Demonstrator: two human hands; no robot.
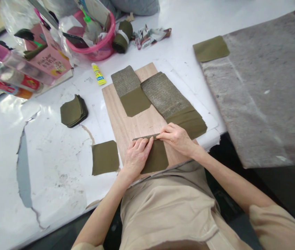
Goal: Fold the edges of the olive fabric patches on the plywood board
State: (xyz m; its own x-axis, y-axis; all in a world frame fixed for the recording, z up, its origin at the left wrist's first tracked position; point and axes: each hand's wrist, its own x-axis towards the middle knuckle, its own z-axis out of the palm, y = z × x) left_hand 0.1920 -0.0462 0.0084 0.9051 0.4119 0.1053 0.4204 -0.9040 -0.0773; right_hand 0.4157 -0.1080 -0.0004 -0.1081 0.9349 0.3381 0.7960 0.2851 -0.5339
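Observation:
An olive-green fabric piece point(156, 158) with cut corners lies on a thin wooden board point(121, 128) close to my body. Its far edge shows a narrow folded strip. My left hand point(137, 155) presses down on the left part of this edge, fingers curled together and thumb along the fold. At the right end of the fold, my right hand point(176, 138) pinches the edge between thumb and fingers. Farther up the board lie a fabric piece with a grey textured strip point(126, 80) and a stack of similar olive pieces with grey textured parts point(167, 93).
A single olive piece point(105, 158) and a small olive stack point(74, 110) lie to the left. Beyond are a yellow tube point(99, 74), a pink basket point(103, 50), a rolled olive strip point(123, 36) and a pink box point(50, 62). A grey board point(262, 93) stands right.

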